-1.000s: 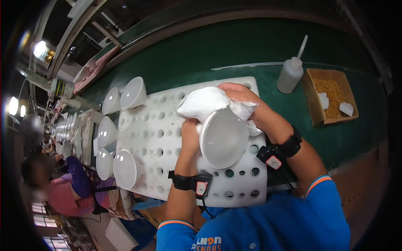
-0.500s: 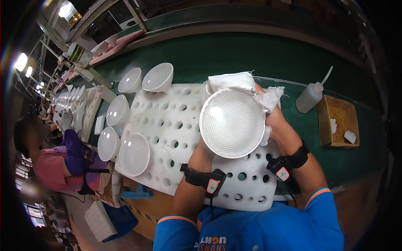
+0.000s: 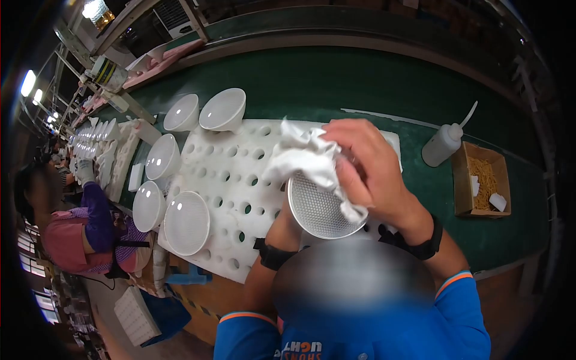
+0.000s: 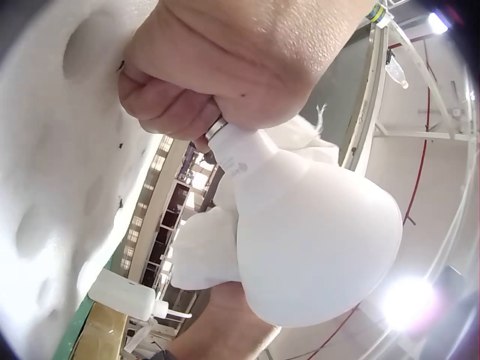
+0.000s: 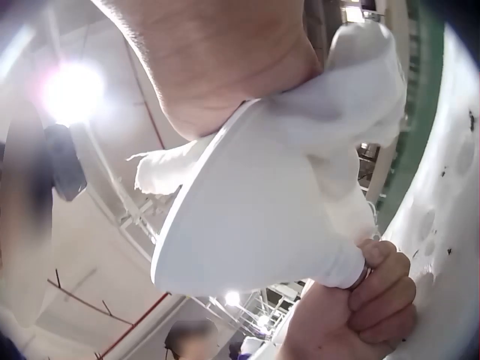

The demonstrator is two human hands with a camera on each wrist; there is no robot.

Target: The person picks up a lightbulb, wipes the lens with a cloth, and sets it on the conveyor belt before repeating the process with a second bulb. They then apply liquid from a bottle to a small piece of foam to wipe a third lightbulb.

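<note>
A reflector-shaped lamp bulb [image 3: 321,210] with a white body and a dimpled clear lens is held over the foam board, lens facing up. Low on the bulb, my left hand [image 4: 217,67] grips its narrow base, fingers curled round the metal end. From the head view the left hand is mostly hidden beneath the bulb. My right hand [image 3: 375,171] holds a crumpled white cloth [image 3: 303,156] against the bulb's upper rim and lens, thumb pressing on it. In the right wrist view, more cloth hangs behind the white cone.
The white foam board [image 3: 261,228] full of holes lies on a green bench [image 3: 288,78]. Several bulbs [image 3: 187,222] stand along its left side. To the right are a squeeze bottle [image 3: 443,146] and a cardboard box [image 3: 461,180]. Another person [image 3: 72,240] sits at left.
My right hand has come from behind the bulb to over its lens, bringing the cloth across the rim. The bulb has tilted and moved slightly lower in the head view.
</note>
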